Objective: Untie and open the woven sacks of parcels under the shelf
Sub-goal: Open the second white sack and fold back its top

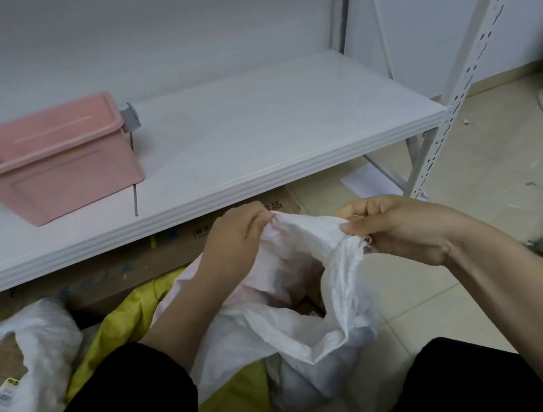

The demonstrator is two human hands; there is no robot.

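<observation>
A person's left hand and right hand pinch opposite rims of the white woven sack, each grip closed on cloth, the mouth held open between them; the sack sits on the floor before a white shelf bearing a pink bin.

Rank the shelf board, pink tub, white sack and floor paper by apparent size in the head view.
1. shelf board
2. white sack, though nearness to the camera may inflate it
3. pink tub
4. floor paper
</observation>
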